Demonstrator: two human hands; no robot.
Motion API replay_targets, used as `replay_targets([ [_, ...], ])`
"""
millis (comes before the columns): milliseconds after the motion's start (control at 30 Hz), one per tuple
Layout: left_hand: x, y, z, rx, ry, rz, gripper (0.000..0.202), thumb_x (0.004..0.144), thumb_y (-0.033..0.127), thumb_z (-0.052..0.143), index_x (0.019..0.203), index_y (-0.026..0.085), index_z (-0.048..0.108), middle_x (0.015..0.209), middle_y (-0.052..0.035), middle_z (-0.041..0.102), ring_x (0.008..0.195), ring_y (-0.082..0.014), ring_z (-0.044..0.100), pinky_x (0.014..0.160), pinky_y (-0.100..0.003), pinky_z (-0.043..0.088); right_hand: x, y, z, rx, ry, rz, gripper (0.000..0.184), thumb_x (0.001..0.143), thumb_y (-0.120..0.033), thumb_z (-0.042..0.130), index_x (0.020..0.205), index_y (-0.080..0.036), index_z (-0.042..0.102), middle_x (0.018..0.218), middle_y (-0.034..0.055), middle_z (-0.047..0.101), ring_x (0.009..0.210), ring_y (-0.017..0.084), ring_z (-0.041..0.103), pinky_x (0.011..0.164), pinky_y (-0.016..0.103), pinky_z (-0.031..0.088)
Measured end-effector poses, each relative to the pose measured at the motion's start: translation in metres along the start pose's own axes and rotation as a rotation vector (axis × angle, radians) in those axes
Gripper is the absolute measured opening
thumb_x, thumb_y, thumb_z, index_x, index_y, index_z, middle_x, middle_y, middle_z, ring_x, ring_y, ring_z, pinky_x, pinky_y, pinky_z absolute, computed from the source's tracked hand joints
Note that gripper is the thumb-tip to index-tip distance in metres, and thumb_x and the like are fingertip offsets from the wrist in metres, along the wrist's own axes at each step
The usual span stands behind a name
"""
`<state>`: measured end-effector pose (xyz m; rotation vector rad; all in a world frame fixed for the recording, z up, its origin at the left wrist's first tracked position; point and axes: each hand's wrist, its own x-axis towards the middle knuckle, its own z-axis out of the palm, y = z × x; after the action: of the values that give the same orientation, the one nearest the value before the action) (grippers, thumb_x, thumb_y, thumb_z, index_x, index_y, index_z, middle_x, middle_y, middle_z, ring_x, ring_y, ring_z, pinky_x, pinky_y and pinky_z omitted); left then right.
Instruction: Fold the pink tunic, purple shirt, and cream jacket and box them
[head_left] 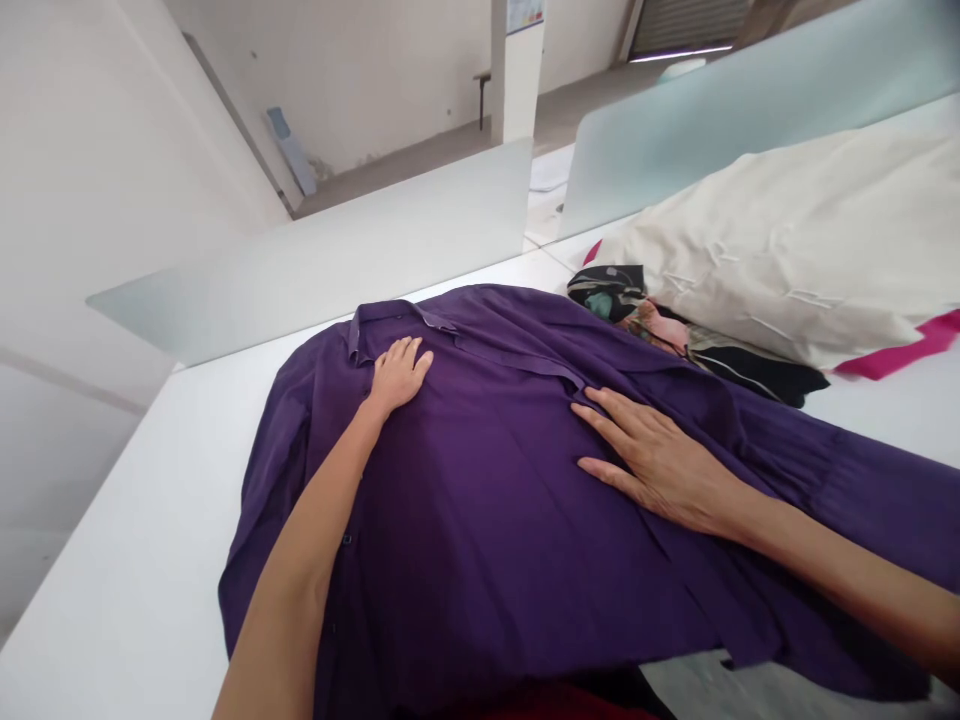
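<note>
A purple button-up shirt (480, 480) lies spread on the white table (142, 530), its front open and its collar toward the far edge. Just below the collar, my left hand (400, 375) rests flat on the inside of the shirt's back, fingers stretched out. My right hand (652, 455) lies on the shirt further right, fingers spread, with the fingertips at the edge of the open front panel. Neither hand grips the fabric. One sleeve reaches out to the right edge of the view; the near hem hangs toward me.
At the right lies a large cream cloth bundle (795, 240) with pink edging. Between it and the shirt is a crumpled black patterned garment (675, 335). Frosted partitions (360, 260) stand along the table's far edge. A white pillar (517, 80) rises beyond.
</note>
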<state>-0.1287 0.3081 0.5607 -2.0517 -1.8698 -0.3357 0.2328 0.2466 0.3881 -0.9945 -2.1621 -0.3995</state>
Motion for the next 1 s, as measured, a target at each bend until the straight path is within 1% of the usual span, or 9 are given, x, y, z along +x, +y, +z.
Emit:
replay_targets([
  [167,0.014,0.006,0.002,0.038,0.106,-0.007,0.057,0.11,0.04,0.032,0.159,0.015,0.048,0.168,-0.0149,0.045,0.158,-0.0255,0.037,0.13,-0.046,0.029,0.023,-0.013,-0.035,-0.019,0.053,-0.028,0.067,0.109,-0.066,0.031,0.144,-0.02,0.067,0.154,0.0164,0.056,0.138,0.035,0.058,0.108,0.055,0.055],
  [267,0.027,0.012,0.001,0.057,0.189,-0.018,0.056,0.109,0.039,0.034,0.157,0.015,0.05,0.168,-0.0153,0.044,0.159,-0.0267,0.036,0.129,-0.044,0.031,0.062,-0.014,-0.053,0.023,0.144,-0.034,0.059,0.111,-0.058,0.033,0.138,-0.02,0.07,0.152,0.014,0.059,0.136,0.033,0.06,0.11,0.054,0.053],
  [333,0.035,0.016,0.001,0.065,0.212,-0.023,0.056,0.108,0.039,0.035,0.157,0.015,0.051,0.169,-0.0156,0.043,0.16,-0.0277,0.034,0.129,-0.044,0.031,0.095,-0.006,-0.053,0.076,0.153,-0.049,0.058,0.111,-0.056,0.035,0.138,-0.018,0.069,0.152,0.0138,0.059,0.138,0.033,0.058,0.116,0.054,0.049],
  [500,0.039,0.02,0.009,0.059,0.137,0.003,0.058,0.109,0.041,0.036,0.158,0.012,0.048,0.166,-0.017,0.047,0.158,-0.0278,0.038,0.129,-0.044,0.03,0.184,0.023,-0.011,0.183,-0.018,0.028,0.062,0.108,-0.052,0.037,0.147,-0.012,0.062,0.156,0.0166,0.055,0.146,0.031,0.052,0.124,0.05,0.042],
  [633,0.037,0.018,0.014,0.036,0.158,0.0,0.052,0.11,0.037,0.034,0.152,0.014,0.054,0.162,-0.0153,0.053,0.155,-0.027,0.041,0.128,-0.043,0.03,0.237,0.026,0.026,0.155,-0.184,0.11,0.066,0.107,-0.051,0.038,0.157,-0.011,0.054,0.163,0.0167,0.048,0.15,0.034,0.046,0.123,0.052,0.042],
  [733,0.042,0.017,0.014,-0.029,0.162,-0.029,0.048,0.11,0.038,0.037,0.144,0.015,0.061,0.16,-0.0146,0.055,0.153,-0.0271,0.042,0.127,-0.043,0.031,0.257,0.022,0.046,0.054,-0.256,0.125,0.067,0.107,-0.051,0.036,0.16,-0.013,0.051,0.167,0.0159,0.042,0.154,0.036,0.039,0.123,0.057,0.039],
  [833,0.055,0.017,0.009,-0.152,0.128,-0.073,0.05,0.11,0.045,0.036,0.14,0.018,0.065,0.159,-0.0124,0.056,0.151,-0.0278,0.045,0.126,-0.047,0.032,0.269,0.02,0.06,-0.032,-0.234,0.134,0.067,0.108,-0.051,0.03,0.16,-0.015,0.05,0.168,0.0155,0.04,0.155,0.037,0.037,0.122,0.06,0.039],
  [933,0.073,0.02,0.002,-0.281,0.064,-0.188,0.062,0.109,0.06,0.03,0.127,0.02,0.073,0.154,-0.0126,0.061,0.147,-0.0335,0.048,0.122,-0.053,0.033,0.278,0.022,0.065,-0.064,-0.242,0.127,0.069,0.107,-0.051,0.028,0.159,-0.011,0.051,0.167,0.0173,0.042,0.153,0.037,0.039,0.12,0.059,0.041],
  [1000,0.084,0.023,-0.002,-0.336,0.07,-0.261,0.065,0.104,0.069,0.036,0.111,0.021,0.078,0.144,-0.0151,0.067,0.143,-0.0372,0.05,0.118,-0.053,0.035,0.282,0.025,0.063,-0.071,-0.261,0.1,0.069,0.106,-0.053,0.03,0.157,-0.012,0.053,0.165,0.0167,0.044,0.15,0.038,0.043,0.119,0.058,0.042],
])
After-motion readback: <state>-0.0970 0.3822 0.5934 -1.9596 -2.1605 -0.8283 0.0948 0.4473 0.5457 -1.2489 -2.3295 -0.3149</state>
